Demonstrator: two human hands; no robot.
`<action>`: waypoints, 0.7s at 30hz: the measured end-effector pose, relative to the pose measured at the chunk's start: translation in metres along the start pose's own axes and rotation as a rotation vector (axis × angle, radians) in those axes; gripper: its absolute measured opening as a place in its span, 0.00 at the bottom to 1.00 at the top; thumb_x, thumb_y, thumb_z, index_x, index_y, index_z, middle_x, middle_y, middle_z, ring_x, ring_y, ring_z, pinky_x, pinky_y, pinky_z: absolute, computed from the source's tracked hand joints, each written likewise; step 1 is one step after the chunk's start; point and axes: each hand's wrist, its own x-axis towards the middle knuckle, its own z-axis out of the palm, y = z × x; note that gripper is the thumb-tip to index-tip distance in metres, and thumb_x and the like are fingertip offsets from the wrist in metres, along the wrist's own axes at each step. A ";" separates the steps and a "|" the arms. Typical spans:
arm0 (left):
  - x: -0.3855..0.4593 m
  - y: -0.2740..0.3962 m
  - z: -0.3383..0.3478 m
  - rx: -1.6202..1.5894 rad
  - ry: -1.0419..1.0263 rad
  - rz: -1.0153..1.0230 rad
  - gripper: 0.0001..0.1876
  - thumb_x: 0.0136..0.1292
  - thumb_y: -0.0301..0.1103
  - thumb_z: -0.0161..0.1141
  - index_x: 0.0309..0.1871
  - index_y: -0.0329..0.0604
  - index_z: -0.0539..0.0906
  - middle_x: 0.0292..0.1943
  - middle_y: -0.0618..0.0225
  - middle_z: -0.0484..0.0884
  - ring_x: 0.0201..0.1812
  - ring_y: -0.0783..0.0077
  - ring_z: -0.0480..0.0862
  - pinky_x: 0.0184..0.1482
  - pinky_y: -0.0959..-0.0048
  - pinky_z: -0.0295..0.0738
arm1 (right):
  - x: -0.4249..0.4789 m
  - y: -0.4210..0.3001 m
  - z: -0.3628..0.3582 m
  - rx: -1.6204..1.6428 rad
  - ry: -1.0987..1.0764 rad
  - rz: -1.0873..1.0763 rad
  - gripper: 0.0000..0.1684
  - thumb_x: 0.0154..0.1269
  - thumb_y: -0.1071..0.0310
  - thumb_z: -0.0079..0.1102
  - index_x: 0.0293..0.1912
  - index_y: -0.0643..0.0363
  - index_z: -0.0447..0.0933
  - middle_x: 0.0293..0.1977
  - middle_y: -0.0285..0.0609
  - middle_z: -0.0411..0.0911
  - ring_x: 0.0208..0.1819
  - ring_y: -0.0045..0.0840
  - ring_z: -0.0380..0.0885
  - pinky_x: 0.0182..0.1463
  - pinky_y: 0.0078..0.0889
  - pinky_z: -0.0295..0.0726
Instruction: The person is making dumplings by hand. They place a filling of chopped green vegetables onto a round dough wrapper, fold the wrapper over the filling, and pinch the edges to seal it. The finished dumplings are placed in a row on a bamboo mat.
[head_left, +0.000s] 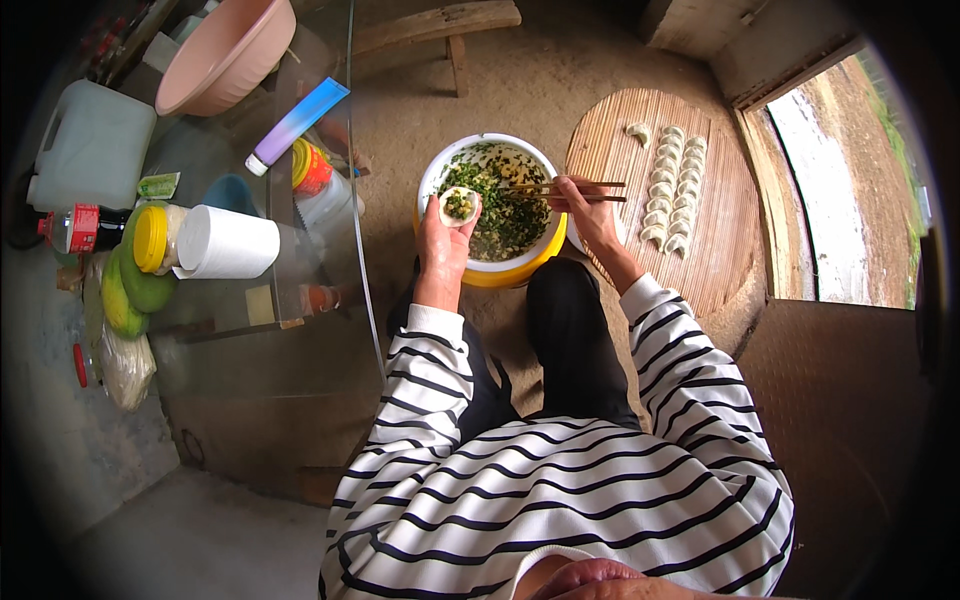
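Observation:
My left hand (448, 244) holds a round dumpling wrapper (458, 219) with a small heap of green and yellow filling (457, 203) on it, over the near left rim of a white basin (433, 180). Chopped green filling (510, 225) lies in that basin, which sits in a yellow one (556, 247). My right hand (589, 214) grips a pair of chopsticks (604, 198) at the basin's right rim, their tips over the filling. To the right, a round slatted wooden board (607, 161) carries two rows of folded dumplings (661, 191) and a single dumpling (638, 134) apart from them.
On my left stands a glass-topped table (322, 367) with a paper towel roll (232, 242), a blue and purple tube (296, 127), a pink basin (232, 60), a plastic jug (97, 146) and a cola bottle (90, 227). A wooden bench (435, 22) is ahead; a doorway opens at right.

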 end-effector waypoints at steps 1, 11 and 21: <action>0.001 0.000 -0.002 0.006 0.000 0.001 0.24 0.81 0.43 0.43 0.66 0.30 0.69 0.60 0.50 0.79 0.56 0.51 0.84 0.57 0.56 0.85 | 0.000 0.004 0.001 0.087 0.034 0.045 0.17 0.76 0.64 0.57 0.48 0.72 0.80 0.35 0.49 0.86 0.36 0.28 0.87 0.45 0.28 0.88; 0.002 0.000 -0.004 0.014 0.014 0.011 0.25 0.81 0.43 0.42 0.67 0.29 0.68 0.60 0.47 0.78 0.57 0.49 0.83 0.59 0.56 0.84 | -0.003 0.034 -0.015 0.584 0.158 0.300 0.16 0.75 0.65 0.57 0.51 0.70 0.76 0.40 0.50 0.84 0.38 0.30 0.87 0.45 0.28 0.89; -0.002 0.000 0.003 0.081 0.026 0.029 0.26 0.82 0.44 0.37 0.67 0.29 0.67 0.61 0.45 0.78 0.60 0.48 0.81 0.62 0.55 0.82 | 0.001 0.027 -0.022 0.651 0.082 0.249 0.15 0.76 0.66 0.55 0.50 0.71 0.77 0.40 0.50 0.83 0.38 0.29 0.86 0.46 0.27 0.89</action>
